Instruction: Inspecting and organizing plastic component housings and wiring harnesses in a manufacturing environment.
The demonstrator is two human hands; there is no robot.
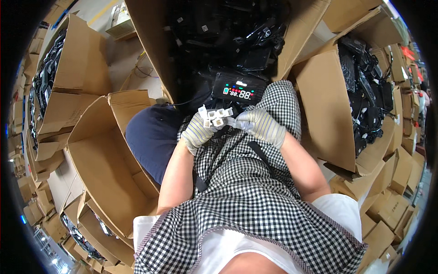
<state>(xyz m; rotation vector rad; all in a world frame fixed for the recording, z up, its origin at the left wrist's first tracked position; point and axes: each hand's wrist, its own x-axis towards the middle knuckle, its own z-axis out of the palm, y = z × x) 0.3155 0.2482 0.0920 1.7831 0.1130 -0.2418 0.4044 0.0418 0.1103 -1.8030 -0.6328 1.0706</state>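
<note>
Cupped the connectors (pixel 218 114) in the curled left hand (pixel 197 132), gloved in striped knit; pinched a pale end of the cluster between thumb and fingers of the right hand (pixel 262 127), gloved alike. Counted at least five: boxy, white, plastic, strung left to right just below one lit black display (pixel 239 87), several open ends up. Noted the display's long axis, slanting slightly down rightward. Saw glossy dark parts (pixel 214 27) beyond the display, inside one cardboard carton (pixel 150 41).

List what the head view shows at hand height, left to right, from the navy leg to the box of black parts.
Navy leg, left hand, white connectors, right hand, box of black parts.
</note>
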